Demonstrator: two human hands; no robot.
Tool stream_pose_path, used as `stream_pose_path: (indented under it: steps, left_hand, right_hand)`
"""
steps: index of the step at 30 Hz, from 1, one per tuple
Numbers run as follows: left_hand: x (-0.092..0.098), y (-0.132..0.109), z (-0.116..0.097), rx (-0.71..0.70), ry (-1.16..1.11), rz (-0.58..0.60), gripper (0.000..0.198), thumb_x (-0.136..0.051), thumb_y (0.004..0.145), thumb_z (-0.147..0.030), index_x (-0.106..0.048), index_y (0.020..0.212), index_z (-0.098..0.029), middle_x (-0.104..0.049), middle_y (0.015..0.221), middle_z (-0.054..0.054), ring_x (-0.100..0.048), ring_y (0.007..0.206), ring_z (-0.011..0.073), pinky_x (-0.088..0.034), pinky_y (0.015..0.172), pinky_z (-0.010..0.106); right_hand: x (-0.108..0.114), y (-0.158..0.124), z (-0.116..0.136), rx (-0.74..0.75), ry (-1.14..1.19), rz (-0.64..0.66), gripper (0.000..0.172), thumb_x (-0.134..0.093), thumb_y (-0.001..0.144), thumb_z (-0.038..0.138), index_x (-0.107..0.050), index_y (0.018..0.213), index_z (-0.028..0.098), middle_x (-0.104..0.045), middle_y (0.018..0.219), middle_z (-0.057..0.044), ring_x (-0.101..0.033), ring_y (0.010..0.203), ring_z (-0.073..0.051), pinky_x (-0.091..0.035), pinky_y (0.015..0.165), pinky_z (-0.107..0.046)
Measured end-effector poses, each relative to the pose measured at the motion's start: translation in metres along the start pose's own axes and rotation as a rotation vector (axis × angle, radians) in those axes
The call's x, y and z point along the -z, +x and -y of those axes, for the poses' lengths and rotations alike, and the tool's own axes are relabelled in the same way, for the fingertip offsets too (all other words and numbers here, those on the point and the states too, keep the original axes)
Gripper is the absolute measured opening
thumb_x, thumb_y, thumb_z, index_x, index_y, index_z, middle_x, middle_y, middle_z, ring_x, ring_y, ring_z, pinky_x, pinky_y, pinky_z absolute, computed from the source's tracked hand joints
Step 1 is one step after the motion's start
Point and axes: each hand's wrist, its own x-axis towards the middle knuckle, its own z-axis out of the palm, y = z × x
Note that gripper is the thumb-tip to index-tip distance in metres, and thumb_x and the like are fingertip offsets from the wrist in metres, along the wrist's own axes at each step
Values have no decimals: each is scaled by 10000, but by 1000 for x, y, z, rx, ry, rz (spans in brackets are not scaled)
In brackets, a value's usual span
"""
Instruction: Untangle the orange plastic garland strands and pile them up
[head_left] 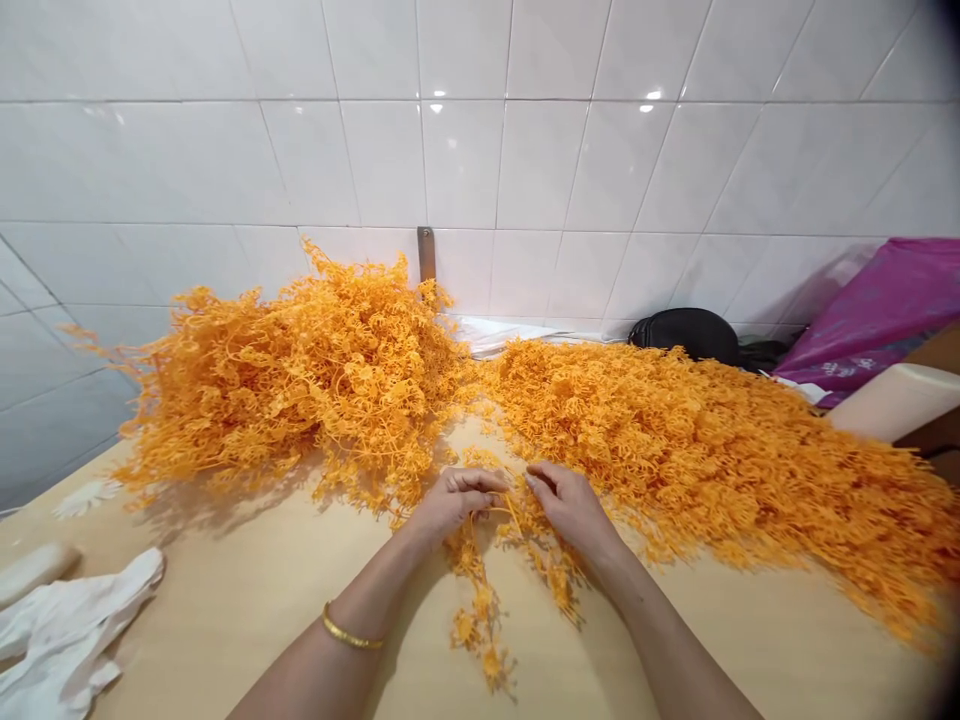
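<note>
At the middle of the table, my left hand (pixel 466 492) pinches the stems of an orange artificial flower sprig (pixel 480 615) whose ends hang toward me. Close by on the right, my right hand (pixel 562 495) has its thumb and fingers drawn together on the same stems. Part of the sprig dangles below the right fingers. Behind my hands rise two masses of the same orange sprigs: a tall left heap (pixel 322 380) and a long, lower right heap (pixel 697 440). A gold bangle circles my left wrist.
White gloves (pixel 82 625) lie at the table's left front. A tiled wall (pixel 465 160) stands behind. At the right back are a black case (pixel 686 333), a purple bag (pixel 874 310) and a pale roll (pixel 900 402). A dark strap (pixel 426 255) pokes up behind the left heap.
</note>
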Motion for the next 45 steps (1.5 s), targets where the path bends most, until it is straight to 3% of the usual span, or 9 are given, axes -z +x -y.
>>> stream_pose_path:
  steps: [8,13,19,21,27,31,34,40,45]
  left_hand:
    - [-3,1,-2,18,-13,-31,370,-563,674,-437,-655,662,-78,-562,568,59,-450,515,85,-352,513,221]
    - [-5,5,0,40,-203,-133,235,-672,591,-323,-606,595,-97,-515,501,-4,-396,436,40,-317,463,185]
    - [0,6,0,53,-498,-224,195,-672,553,-161,-611,728,-98,-601,611,41,-542,582,110,-403,593,228]
    - [1,5,0,34,-494,-201,174,-649,572,-155,-611,731,-96,-592,582,35,-535,561,103,-401,593,227]
    - [-3,1,1,46,-396,-4,151,-612,592,-152,-605,737,-111,-560,525,20,-531,521,112,-388,566,240]
    - [-8,-2,0,70,-302,123,143,-586,599,-165,-598,731,-113,-539,502,10,-488,440,99,-353,489,231]
    - [-10,-5,-2,98,-174,158,139,-573,610,-188,-601,721,-108,-511,465,-1,-424,378,72,-278,419,206]
    - [-13,-7,-6,55,-141,44,211,-597,654,-337,-552,702,-136,-359,396,-67,-257,347,32,-183,367,185]
    - [-14,-4,-7,44,-162,-95,260,-623,630,-381,-500,666,-154,-291,371,-91,-212,333,29,-188,355,188]
  right_hand:
    - [-4,-6,14,139,-2,-31,177,-390,768,209,-554,707,182,-563,695,-23,-499,661,-151,-357,610,-262]
    - [-14,-12,22,299,-84,70,198,-373,775,131,-552,834,192,-552,755,-40,-478,714,-165,-354,652,-285]
    - [-19,-21,36,447,-151,118,208,-395,759,91,-563,832,190,-546,766,-57,-452,737,-177,-341,678,-314]
    - [-17,-21,38,397,-25,116,180,-404,779,134,-565,828,197,-552,766,-49,-468,731,-172,-356,673,-309]
    - [-8,-9,23,-52,500,-179,203,-438,795,351,-537,883,197,-556,802,-40,-517,725,-155,-409,674,-287]
    - [-9,-4,15,-212,840,-90,326,-471,760,440,-539,963,194,-555,824,-37,-518,684,-133,-417,649,-272]
    - [-10,-4,15,-243,940,3,333,-537,723,415,-559,974,196,-568,807,-30,-525,728,-139,-411,654,-258]
    - [-10,-3,14,-208,912,-87,250,-660,615,306,-590,830,199,-566,711,7,-506,663,-113,-401,630,-237]
    - [-10,-2,14,-191,917,-106,242,-676,581,244,-582,799,199,-563,754,7,-510,718,-117,-404,675,-237]
